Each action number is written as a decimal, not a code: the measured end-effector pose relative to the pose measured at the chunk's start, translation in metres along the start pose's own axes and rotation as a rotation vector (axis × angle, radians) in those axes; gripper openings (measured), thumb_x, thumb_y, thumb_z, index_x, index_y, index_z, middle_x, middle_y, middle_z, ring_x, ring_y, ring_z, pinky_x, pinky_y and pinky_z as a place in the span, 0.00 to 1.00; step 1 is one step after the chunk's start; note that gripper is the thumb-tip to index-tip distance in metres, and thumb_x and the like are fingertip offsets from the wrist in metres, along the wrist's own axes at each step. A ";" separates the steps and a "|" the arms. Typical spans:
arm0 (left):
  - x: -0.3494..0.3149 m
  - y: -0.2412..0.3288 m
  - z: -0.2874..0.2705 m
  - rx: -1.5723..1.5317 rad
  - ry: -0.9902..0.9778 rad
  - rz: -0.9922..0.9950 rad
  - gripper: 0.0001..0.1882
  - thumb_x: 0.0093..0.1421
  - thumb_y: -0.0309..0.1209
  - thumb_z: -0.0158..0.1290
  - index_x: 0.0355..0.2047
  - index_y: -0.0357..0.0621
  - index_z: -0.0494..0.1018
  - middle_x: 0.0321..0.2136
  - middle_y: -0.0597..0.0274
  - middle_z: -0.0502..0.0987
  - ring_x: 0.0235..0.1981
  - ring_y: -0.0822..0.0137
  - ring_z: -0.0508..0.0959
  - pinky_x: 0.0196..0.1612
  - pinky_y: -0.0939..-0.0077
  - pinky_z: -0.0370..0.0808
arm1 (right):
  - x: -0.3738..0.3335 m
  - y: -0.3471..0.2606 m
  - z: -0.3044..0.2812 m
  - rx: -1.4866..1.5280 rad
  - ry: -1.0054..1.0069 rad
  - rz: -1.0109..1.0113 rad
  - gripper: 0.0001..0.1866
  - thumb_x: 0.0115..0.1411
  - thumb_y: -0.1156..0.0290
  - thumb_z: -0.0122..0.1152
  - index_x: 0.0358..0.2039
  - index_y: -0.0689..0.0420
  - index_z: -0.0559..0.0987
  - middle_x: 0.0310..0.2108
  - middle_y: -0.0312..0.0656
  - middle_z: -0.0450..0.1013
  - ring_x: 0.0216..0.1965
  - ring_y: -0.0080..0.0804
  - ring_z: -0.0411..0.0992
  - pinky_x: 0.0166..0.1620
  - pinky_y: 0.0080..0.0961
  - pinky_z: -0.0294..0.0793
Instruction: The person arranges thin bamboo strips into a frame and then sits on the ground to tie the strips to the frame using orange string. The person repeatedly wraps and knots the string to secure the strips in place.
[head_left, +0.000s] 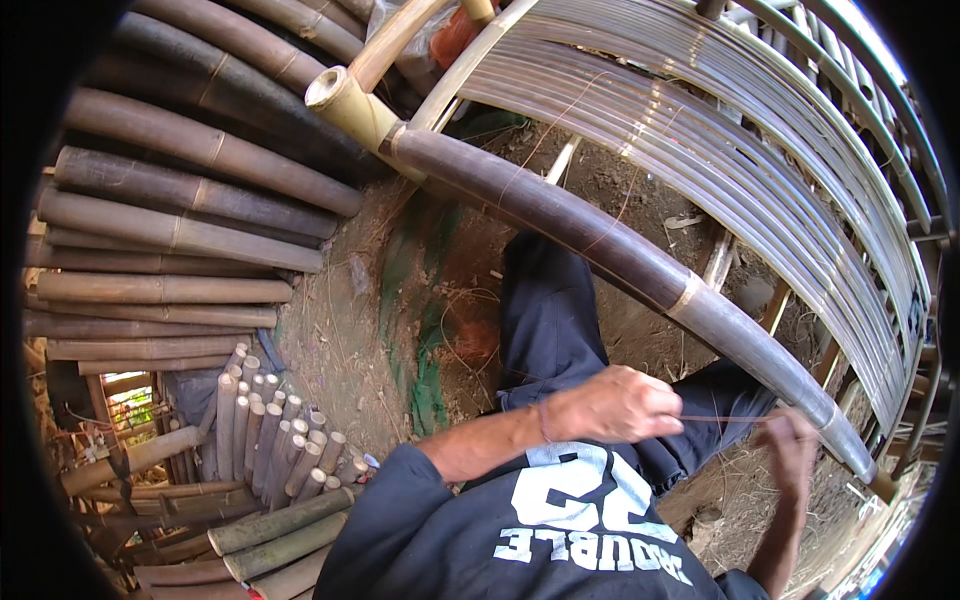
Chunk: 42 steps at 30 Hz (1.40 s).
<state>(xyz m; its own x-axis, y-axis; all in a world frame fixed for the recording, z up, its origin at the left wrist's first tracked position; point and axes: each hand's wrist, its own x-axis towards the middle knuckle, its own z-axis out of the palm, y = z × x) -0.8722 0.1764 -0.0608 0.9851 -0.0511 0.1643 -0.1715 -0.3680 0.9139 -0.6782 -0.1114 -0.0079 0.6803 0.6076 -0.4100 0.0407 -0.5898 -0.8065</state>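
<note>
In front of my lap, my left hand [628, 404] is closed with its fingers curled around a thin reddish-brown cord [722, 418]. From there the cord runs almost straight to my right hand [790, 440], which is slightly blurred and pinches its other part. My right hand is close beside the right part of a long, dark bamboo pole [600, 237], which slants across in front of me. Whether it touches the pole I cannot tell. Thin loose strands lie over the pole farther to the left.
Beyond the pole spreads a panel of narrow bamboo slats [640, 115]. Thick dark bamboo poles [180, 233] are stacked at the left. Below them stand several short cut bamboo lengths [275, 420]. My bent legs [550, 310] are beneath the pole, above an earthen floor [345, 310].
</note>
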 end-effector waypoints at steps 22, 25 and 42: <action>-0.051 -0.019 -0.047 0.107 -0.057 -0.200 0.13 0.62 0.40 0.56 0.30 0.42 0.78 0.26 0.57 0.78 0.29 0.54 0.80 0.32 0.61 0.76 | 0.032 -0.059 0.141 -0.011 -0.609 -0.084 0.19 0.63 0.62 0.62 0.47 0.65 0.76 0.35 0.46 0.79 0.31 0.38 0.78 0.36 0.30 0.78; -0.083 -0.038 -0.055 0.195 -0.085 -0.247 0.14 0.62 0.42 0.55 0.30 0.44 0.78 0.28 0.59 0.80 0.29 0.54 0.81 0.32 0.61 0.78 | 0.032 -0.048 0.073 0.211 -0.234 0.074 0.12 0.63 0.65 0.61 0.36 0.62 0.81 0.29 0.40 0.79 0.26 0.25 0.76 0.31 0.25 0.76; 0.010 0.060 -0.034 -0.603 0.200 0.081 0.38 0.58 0.37 0.64 0.63 0.36 0.59 0.41 0.55 0.77 0.45 0.65 0.77 0.54 0.67 0.72 | 0.043 -0.217 0.119 0.805 -0.399 -0.175 0.15 0.69 0.59 0.48 0.40 0.60 0.71 0.21 0.49 0.73 0.17 0.37 0.74 0.20 0.28 0.77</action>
<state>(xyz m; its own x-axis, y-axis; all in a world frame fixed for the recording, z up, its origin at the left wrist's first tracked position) -0.8731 0.1856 0.0082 0.9570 0.1390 0.2545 -0.2804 0.2197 0.9344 -0.7455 0.1062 0.0989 0.4028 0.8805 -0.2499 -0.5051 -0.0140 -0.8630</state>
